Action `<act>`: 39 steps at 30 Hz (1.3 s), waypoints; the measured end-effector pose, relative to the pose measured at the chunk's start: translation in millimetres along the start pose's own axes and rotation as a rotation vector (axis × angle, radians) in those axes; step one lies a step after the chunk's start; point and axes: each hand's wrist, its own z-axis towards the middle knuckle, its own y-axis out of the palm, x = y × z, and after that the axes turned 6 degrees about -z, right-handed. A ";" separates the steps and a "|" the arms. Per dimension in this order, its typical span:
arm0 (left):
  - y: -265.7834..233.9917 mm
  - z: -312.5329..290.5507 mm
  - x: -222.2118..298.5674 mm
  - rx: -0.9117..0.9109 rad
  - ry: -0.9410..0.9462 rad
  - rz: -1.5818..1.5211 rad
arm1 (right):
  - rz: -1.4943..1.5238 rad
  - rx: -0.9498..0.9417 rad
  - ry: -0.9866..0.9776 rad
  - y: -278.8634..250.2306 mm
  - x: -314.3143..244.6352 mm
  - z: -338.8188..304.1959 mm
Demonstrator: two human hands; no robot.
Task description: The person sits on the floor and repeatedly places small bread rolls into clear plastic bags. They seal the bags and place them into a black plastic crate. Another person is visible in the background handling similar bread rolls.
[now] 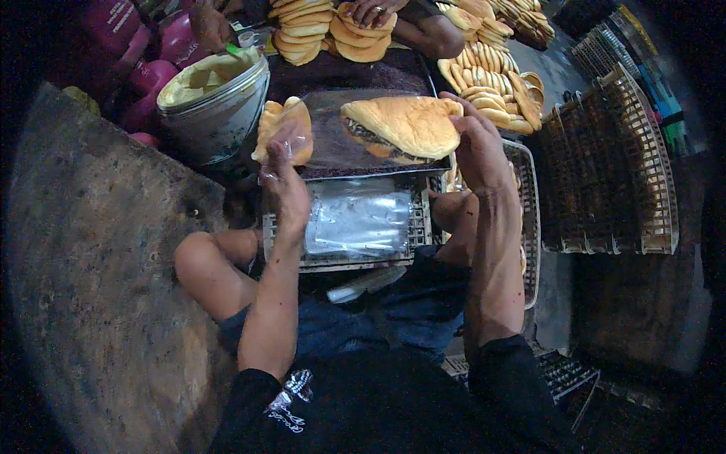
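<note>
My right hand (480, 144) grips a folded bread bun (408, 125) by its right end, fingers and thumb closed around it. Dark shredded filling shows along the bun's lower left edge. My left hand (287, 189) is raised at the left, its fingers closed on a thin clear plastic bag (304, 144). Behind that plastic, another bun (280, 125) lies at the left side of a dark tray (325, 168) of brown-purple sprinkles. A stack of flat clear bags (359, 219) rests on a crate between my knees.
A white bucket (249, 98) of pale cream stands at the far left. Across the tray, another person's hand (374, 11) touches stacked buns (363, 41). More buns (488, 83) are piled at the far right. Plastic crates (612, 166) stand at right; a wooden board (113, 265) lies at left.
</note>
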 end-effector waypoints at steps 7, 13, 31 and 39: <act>-13.0 5.4 26.4 -0.383 -0.038 -0.089 | -0.081 0.243 -0.005 -14.2 -22.8 -32.3; -4.6 2.4 46.7 -0.577 -0.063 -0.330 | -0.163 0.009 -0.078 23.5 -30.2 -40.6; 86.9 -9.4 18.4 -0.322 -0.300 -0.247 | -1.570 -0.143 -0.510 3.2 -24.8 25.3; 30.8 -40.7 -70.4 -1.247 -0.550 1.178 | -1.405 1.132 0.873 -332.3 82.5 -199.3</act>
